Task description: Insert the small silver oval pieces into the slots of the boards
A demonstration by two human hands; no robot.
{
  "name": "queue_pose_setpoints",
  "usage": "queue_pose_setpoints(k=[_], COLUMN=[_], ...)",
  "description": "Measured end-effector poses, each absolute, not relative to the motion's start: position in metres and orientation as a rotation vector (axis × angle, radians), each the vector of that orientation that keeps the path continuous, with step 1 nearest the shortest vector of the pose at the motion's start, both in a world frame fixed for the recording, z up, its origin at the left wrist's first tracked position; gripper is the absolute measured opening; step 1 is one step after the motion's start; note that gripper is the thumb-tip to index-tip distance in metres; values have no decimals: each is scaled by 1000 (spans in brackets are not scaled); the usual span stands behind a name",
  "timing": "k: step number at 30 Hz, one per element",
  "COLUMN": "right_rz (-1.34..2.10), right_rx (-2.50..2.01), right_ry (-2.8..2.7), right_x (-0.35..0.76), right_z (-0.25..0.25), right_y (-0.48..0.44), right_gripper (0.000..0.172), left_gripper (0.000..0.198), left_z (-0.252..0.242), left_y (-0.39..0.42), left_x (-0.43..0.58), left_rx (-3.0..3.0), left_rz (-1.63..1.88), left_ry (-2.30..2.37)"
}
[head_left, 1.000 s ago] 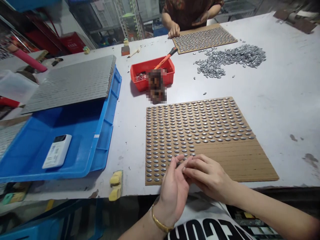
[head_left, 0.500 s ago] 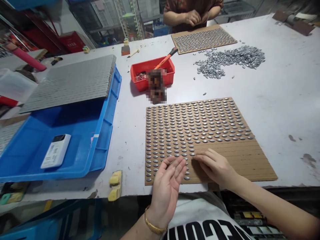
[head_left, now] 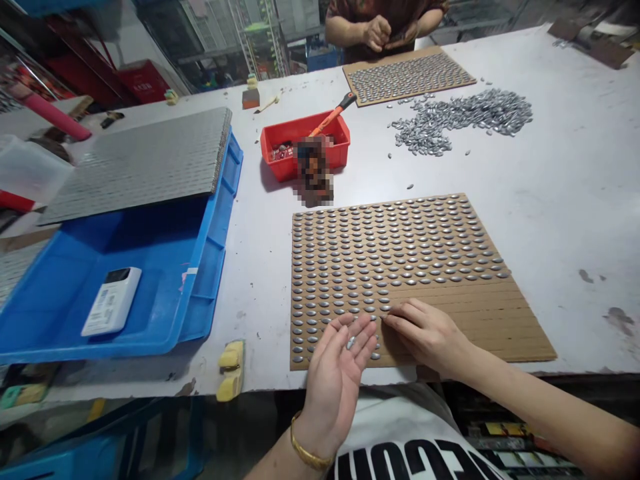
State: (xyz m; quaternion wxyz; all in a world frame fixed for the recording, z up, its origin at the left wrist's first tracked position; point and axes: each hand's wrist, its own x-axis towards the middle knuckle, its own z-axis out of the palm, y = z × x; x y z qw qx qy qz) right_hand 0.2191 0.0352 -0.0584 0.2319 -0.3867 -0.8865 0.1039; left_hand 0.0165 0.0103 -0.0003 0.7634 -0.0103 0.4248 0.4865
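Observation:
Rows of silver pointed-oval pieces (head_left: 345,267) lie on a corrugated cardboard sheet (head_left: 465,327) in front of me. My left hand (head_left: 336,373) is palm up over the sheet's front edge, its fingers slightly curled. One loose silver piece (head_left: 351,343) rests on those fingers. To its right, my right hand (head_left: 425,333) is low over the sheet at the end of a row. Its thumb and fingertips are pinched on a silver piece (head_left: 384,318), mostly hidden by the fingers. Bare cardboard grooves show to the right of that hand.
A heap of silver pieces (head_left: 465,117) lies farther back, near a co-worker's hands (head_left: 377,33) and a second filled sheet (head_left: 410,77). A red bin (head_left: 273,167) holds an orange-handled tool (head_left: 330,120). At left, a blue crate (head_left: 200,287) contains a white device (head_left: 113,300); grey sheets (head_left: 150,160) cover its back.
My left fingers have opened a little, and a silver piece now shows on them. My right fingertips have shifted slightly left and down to the row's end. The co-worker's hand has moved left.

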Motion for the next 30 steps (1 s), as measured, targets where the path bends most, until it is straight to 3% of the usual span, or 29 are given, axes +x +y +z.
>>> queue_pose_setpoints(k=[9,17,30], right_rz=[410,424,696], right_rx=[-875,-937,-1162], right_ry=[-2356,-2478,-2011], right_x=[186,187,203], right_z=[-14,-21,-30], right_y=[29,14,4], right_gripper=[30,18,21], left_gripper=[27,42,38], left_z=[4,6,6], left_y=[13,9,-2], left_x=[34,34,25], left_rx=[-51,-58,-58], left_rz=[1023,957,1033], left_ry=[835,832,850])
